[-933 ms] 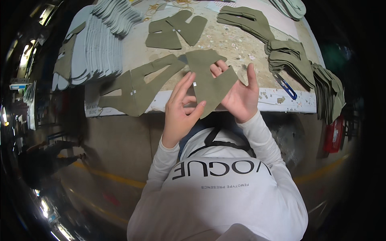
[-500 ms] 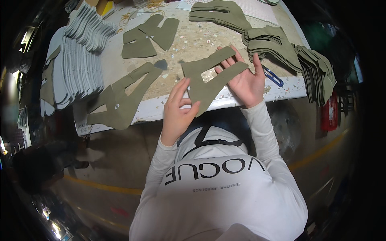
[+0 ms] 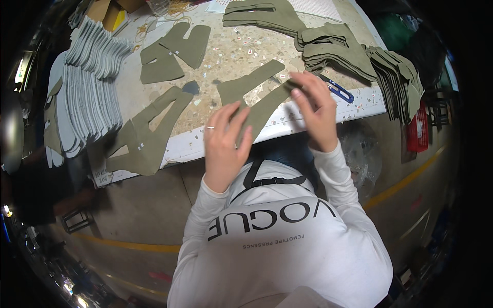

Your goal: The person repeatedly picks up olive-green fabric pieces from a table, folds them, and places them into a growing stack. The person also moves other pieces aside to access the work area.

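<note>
A flat olive-green cut piece (image 3: 267, 105), forked into two prongs like a shoe upper, lies at the table's near edge. My left hand (image 3: 226, 141) rests over its lower left part with the fingers spread. It hides that part, and a ring shows on one finger. My right hand (image 3: 319, 110) hovers at the tip of the nearer prong, fingers bent and thumb apart from them; whether it touches the tip is hard to see. To the left lies a similar olive piece (image 3: 146, 128) overhanging the edge, and behind it two more olive pieces (image 3: 174, 49) overlap.
Light grey pieces (image 3: 95, 92) are stacked at the left. Olive stacks (image 3: 336, 51) line the right side, one drooping over the corner (image 3: 395, 82). A blue-handled tool (image 3: 340, 91) lies by the right edge. Below stand a red basket (image 3: 418, 128) and a clear plastic bag (image 3: 362, 159).
My right hand has turned from palm up under the piece to palm down near its prong tip. The piece now lies lower on the table. My left hand stays over it.
</note>
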Available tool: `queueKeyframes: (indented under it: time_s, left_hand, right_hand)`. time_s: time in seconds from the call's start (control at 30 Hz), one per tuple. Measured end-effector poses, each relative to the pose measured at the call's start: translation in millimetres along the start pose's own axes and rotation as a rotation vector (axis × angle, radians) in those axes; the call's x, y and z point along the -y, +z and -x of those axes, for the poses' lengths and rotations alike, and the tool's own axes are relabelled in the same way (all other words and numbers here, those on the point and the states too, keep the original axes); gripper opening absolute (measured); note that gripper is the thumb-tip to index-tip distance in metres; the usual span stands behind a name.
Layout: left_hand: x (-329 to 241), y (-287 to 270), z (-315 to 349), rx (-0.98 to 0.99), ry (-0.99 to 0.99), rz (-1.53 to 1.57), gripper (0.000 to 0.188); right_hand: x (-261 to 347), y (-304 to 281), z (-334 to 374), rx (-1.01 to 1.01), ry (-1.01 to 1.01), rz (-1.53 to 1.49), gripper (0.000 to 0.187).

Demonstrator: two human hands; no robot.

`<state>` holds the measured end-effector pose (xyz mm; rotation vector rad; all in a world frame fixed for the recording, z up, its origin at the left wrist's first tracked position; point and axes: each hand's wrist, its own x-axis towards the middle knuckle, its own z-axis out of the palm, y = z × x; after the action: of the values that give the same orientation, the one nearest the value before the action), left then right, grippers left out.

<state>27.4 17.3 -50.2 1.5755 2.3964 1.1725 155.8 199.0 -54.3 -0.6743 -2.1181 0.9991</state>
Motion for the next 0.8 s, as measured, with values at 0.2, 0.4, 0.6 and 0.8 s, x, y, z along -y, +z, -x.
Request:
queueKeyframes:
  time_s: [0.2,0.4,0.6,0.8]
  left_hand:
    - [-6,14,8,0.152,-0.007,-0.212,0.049]
    - [-9,11,8,0.095,-0.027,-0.192,0.045]
    - [-17,21,-19,-0.016,0.034,0.057,0.031]
    - [-13,47,-45,-0.02,0.007,-0.006,0.028]
  right_hand:
    - [11,9,27,0.233,-0.282,0.413,0.027]
    - [-8,-12,17,0.023,-0.191,0.52,0.032]
    - [-23,-30,6,-0.102,-0.149,0.558,0.036]
    - [-37,-46,7,-0.092,-0.06,0.678,0.032]
